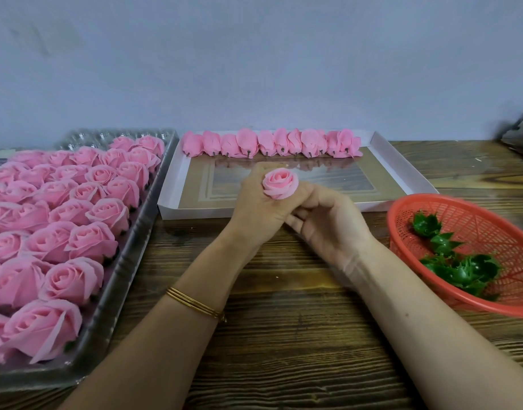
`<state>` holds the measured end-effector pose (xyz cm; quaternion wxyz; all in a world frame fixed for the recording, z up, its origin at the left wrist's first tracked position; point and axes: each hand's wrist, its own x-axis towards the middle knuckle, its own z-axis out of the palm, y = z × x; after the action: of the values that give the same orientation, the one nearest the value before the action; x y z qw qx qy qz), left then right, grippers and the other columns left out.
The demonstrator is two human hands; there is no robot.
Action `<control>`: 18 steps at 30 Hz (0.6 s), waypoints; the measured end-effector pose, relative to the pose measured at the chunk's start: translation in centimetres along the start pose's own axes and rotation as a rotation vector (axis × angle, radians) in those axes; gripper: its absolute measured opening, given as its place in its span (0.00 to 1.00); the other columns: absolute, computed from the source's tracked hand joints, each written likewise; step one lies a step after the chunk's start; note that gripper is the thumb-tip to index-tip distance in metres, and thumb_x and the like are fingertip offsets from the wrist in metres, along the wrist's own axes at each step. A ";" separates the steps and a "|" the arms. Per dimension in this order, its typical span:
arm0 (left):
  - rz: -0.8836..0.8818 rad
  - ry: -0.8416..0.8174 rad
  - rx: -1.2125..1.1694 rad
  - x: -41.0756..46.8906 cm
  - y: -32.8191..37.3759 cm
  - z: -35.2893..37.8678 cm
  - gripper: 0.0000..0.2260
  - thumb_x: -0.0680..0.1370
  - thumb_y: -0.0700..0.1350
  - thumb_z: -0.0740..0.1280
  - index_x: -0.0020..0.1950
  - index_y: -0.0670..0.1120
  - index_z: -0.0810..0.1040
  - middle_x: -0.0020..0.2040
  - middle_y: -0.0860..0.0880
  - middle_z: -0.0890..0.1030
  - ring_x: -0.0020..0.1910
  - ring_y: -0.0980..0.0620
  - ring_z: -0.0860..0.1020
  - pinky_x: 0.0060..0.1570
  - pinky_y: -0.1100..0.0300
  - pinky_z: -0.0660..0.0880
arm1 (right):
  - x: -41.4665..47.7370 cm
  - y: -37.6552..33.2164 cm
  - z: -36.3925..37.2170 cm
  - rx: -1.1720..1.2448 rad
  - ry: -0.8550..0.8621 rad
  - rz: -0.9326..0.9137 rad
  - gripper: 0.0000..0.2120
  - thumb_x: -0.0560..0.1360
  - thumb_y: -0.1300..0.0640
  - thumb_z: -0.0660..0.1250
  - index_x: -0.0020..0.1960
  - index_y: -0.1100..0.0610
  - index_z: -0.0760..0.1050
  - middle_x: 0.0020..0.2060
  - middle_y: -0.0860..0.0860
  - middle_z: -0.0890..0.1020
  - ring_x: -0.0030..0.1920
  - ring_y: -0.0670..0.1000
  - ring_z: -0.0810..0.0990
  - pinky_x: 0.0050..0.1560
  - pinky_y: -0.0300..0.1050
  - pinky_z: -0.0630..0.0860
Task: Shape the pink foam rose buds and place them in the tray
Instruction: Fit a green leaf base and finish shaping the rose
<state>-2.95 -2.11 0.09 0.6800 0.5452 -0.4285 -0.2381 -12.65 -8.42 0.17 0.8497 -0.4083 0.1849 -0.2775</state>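
Nearest, two bare forearms above the wooden table (pixel 283 335), with two or three thin gold bangles (pixel 195 303) on the left wrist. Further in, the left hand (pixel 260 205), fingers curled round one pink rose bud (pixel 281 184) and holding it upright, open face up, above the table's middle. Just beside, the right hand (pixel 328 229), thumb side against the bud, fingers curled under the left fingers; cannot tell whether pinching the bud's base. To the left, one clear plastic tray (pixel 130 261), packed with finished roses (pixel 91 241), close to thirty counted, some cut by the frame. To the right, one red basket (pixel 476 217) with about six green calyxes (pixel 461 273). Behind the hands, one white cardboard tray (pixel 195 213), with a single row of about eleven closed buds (pixel 266 143) lying along its far edge, stems pointing near. Farthest, a plain pale wall (pixel 254 54).
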 end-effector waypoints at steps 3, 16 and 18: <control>0.003 0.017 -0.003 -0.1 -0.1 0.0 0.09 0.67 0.43 0.72 0.39 0.45 0.73 0.32 0.53 0.72 0.33 0.58 0.71 0.33 0.64 0.71 | -0.4 0.3 0.1 -0.086 -0.059 -0.023 0.16 0.68 0.76 0.57 0.46 0.64 0.80 0.54 0.63 0.80 0.58 0.57 0.79 0.62 0.49 0.77; -0.074 -0.086 -0.069 0.1 -1.0 -0.3 0.17 0.67 0.49 0.71 0.40 0.36 0.71 0.36 0.46 0.72 0.38 0.52 0.72 0.38 0.59 0.72 | -0.8 0.5 -0.3 -0.018 -0.164 0.018 0.16 0.70 0.70 0.63 0.58 0.66 0.76 0.53 0.59 0.82 0.59 0.57 0.79 0.65 0.55 0.73; -0.078 -0.105 -0.063 0.2 -1.1 -0.4 0.16 0.67 0.48 0.71 0.40 0.37 0.72 0.36 0.46 0.73 0.38 0.52 0.73 0.37 0.60 0.73 | -0.8 0.6 -0.2 -0.014 -0.167 0.010 0.15 0.70 0.71 0.63 0.56 0.66 0.77 0.51 0.59 0.83 0.57 0.56 0.81 0.64 0.54 0.73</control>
<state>-2.36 -2.33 -0.94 0.6638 0.5265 -0.4343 -0.3060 -13.19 -7.74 -0.31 0.8607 -0.4352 0.1171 -0.2369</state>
